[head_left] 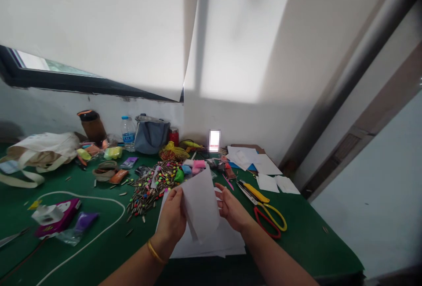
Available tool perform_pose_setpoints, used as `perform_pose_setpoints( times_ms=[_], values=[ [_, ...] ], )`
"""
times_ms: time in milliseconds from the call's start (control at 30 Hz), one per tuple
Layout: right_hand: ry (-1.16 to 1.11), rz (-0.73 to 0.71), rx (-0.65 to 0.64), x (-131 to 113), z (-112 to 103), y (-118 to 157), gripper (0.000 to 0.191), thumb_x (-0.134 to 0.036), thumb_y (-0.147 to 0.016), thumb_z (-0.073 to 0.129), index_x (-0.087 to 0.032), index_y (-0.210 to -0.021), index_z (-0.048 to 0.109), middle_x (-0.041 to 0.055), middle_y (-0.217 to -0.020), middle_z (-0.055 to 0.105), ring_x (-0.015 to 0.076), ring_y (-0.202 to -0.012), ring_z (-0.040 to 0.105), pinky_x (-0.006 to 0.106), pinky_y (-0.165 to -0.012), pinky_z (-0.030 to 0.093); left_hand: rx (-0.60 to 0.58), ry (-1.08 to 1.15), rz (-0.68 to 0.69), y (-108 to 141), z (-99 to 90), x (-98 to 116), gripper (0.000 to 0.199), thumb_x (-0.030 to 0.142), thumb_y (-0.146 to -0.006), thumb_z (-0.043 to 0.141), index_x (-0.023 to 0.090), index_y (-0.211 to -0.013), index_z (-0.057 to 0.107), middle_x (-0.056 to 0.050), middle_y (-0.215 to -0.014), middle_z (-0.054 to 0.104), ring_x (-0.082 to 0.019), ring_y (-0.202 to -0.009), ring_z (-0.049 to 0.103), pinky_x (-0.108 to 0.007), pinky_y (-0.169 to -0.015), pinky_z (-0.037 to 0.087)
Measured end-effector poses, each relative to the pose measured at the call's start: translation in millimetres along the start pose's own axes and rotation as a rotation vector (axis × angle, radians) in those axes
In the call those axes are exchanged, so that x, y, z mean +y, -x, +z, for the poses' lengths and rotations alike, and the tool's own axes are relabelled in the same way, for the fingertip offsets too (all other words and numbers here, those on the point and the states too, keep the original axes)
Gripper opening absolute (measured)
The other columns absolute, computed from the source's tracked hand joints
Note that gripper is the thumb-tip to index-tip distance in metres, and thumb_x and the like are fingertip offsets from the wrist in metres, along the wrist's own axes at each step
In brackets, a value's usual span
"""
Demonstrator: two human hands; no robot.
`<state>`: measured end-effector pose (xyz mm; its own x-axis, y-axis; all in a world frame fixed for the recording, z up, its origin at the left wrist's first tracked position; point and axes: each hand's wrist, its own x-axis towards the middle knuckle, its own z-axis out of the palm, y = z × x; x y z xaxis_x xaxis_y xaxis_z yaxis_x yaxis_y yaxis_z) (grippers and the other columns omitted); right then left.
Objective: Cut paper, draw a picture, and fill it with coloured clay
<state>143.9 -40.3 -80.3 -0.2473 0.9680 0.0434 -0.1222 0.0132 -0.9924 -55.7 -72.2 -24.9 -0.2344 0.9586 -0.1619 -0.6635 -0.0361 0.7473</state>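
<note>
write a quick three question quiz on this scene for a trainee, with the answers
1. Multiple choice: what is the left hand gripping? A) scissors B) white paper C) a water bottle
2. True or false: the gold-coloured bracelet is on the left wrist.
3. Fill in: the blue-capped bottle stands between a brown container and a blue-grey ___.

Key: 1. B; 2. True; 3. bag
</note>
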Motion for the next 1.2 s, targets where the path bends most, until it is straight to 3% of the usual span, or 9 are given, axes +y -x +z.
perform_pose_setpoints(
  times_ms=[100, 200, 333, 400, 500, 600, 767, 1000, 1200],
  values=[
    [-0.188, 0.092, 0.081, 2, 4, -7, 0.062, -0.049, -0.086, 0.059, -0.026, -0.139, 0.039, 0.0151, -0.133, 0.055, 0.0253, -0.102, 0.066, 0.036, -0.071, 0.057, -0.028, 0.027, -0.077, -1, -8.0, -9, 0.023, 0.029, -0.073, 0.075, 0.021, -0.088, 0.059, 0.004, -0.080, 0.069, -0.012, -0.073, 0.065, -0.022, -0.068, 0.051],
    [-0.169, 0.035, 0.199, 11, -3, -18, 0.069, -0.035, -0.077, 0.069, -0.023, -0.139, 0.041, 0.0166, -0.137, 0.052, 0.0273, -0.112, 0.062, 0.039, -0.082, 0.055, -0.215, -0.020, -0.178, 5, -17.0, -2, 0.023, 0.034, -0.075, 0.074, 0.020, -0.089, 0.061, 0.002, -0.082, 0.069, -0.014, -0.073, 0.065, -0.024, -0.067, 0.050],
    [0.029, -0.112, 0.170, 16, -10, -25, 0.075, -0.032, -0.075, 0.068, -0.026, -0.143, 0.036, 0.0156, -0.143, 0.046, 0.0285, -0.123, 0.054, 0.044, -0.091, 0.052, -0.500, -0.105, -0.438, 7, -26.0, 15, 0.061, 0.070, -0.082, 0.047, 0.018, -0.110, 0.064, -0.010, -0.101, 0.071, -0.026, -0.088, 0.068, -0.034, -0.069, 0.051],
    [0.115, -0.172, 0.123, 14, -8, -25, 0.078, -0.029, -0.073, 0.068, -0.027, -0.144, 0.035, 0.0152, -0.144, 0.045, 0.0294, -0.129, 0.049, 0.043, -0.091, 0.052, -0.567, -0.205, -0.504, 2, -29.3, 17, 0.067, 0.073, -0.082, 0.044, 0.019, -0.118, 0.062, -0.011, -0.105, 0.072, -0.028, -0.095, 0.068, -0.034, -0.069, 0.052],
    [0.225, -0.231, 0.105, 9, 1, -22, 0.080, -0.027, -0.073, 0.067, -0.029, -0.145, 0.032, 0.0149, -0.150, 0.037, 0.0300, -0.134, 0.043, 0.042, -0.089, 0.052, -0.466, -0.369, -0.434, -9, -31.6, 11, 0.052, 0.050, -0.077, 0.069, 0.019, -0.118, 0.062, -0.010, -0.101, 0.074, -0.027, -0.092, 0.070, -0.031, -0.068, 0.052],
    [0.240, -0.217, 0.230, 4, 9, -19, 0.083, -0.029, -0.073, 0.070, -0.029, -0.146, 0.031, 0.0146, -0.153, 0.033, 0.0305, -0.134, 0.043, 0.042, -0.090, 0.052, -0.349, -0.384, -0.328, -18, -28.9, 6, 0.047, 0.035, -0.071, 0.077, 0.016, -0.113, 0.065, -0.010, -0.093, 0.075, -0.025, -0.082, 0.071, -0.031, -0.068, 0.052],
    [0.046, -0.006, 0.120, 2, 9, -13, 0.052, -0.042, -0.074, 0.073, -0.017, -0.117, 0.059, 0.0119, -0.109, 0.070, 0.0279, -0.094, 0.068, 0.041, -0.080, 0.054, -0.407, -0.361, -0.244, -27, -20.8, 8, 0.044, 0.032, -0.067, 0.081, 0.013, -0.105, 0.069, -0.011, -0.093, 0.075, -0.025, -0.079, 0.071, -0.031, -0.069, 0.053],
    [0.282, -0.026, 0.276, 18, -8, -22, 0.041, -0.054, -0.076, 0.065, -0.016, -0.090, 0.071, 0.0064, -0.085, 0.073, 0.0273, -0.083, 0.067, 0.038, -0.075, 0.053, -0.338, -0.396, -0.219, -46, -30.3, -9, 0.041, 0.043, -0.071, 0.077, 0.015, -0.101, 0.069, -0.008, -0.089, 0.075, -0.024, -0.081, 0.070, -0.028, -0.064, 0.052],
    [0.493, -0.161, 0.338, 30, -37, -26, 0.045, -0.041, -0.086, 0.050, -0.016, -0.121, 0.062, 0.0092, -0.102, 0.072, 0.0276, -0.095, 0.066, 0.039, -0.083, 0.053, -0.252, -0.334, -0.035, -65, -43.7, 6, 0.042, 0.040, -0.074, 0.074, 0.015, -0.107, 0.066, -0.009, -0.092, 0.074, -0.025, -0.087, 0.070, -0.031, -0.072, 0.054]
  ],
)
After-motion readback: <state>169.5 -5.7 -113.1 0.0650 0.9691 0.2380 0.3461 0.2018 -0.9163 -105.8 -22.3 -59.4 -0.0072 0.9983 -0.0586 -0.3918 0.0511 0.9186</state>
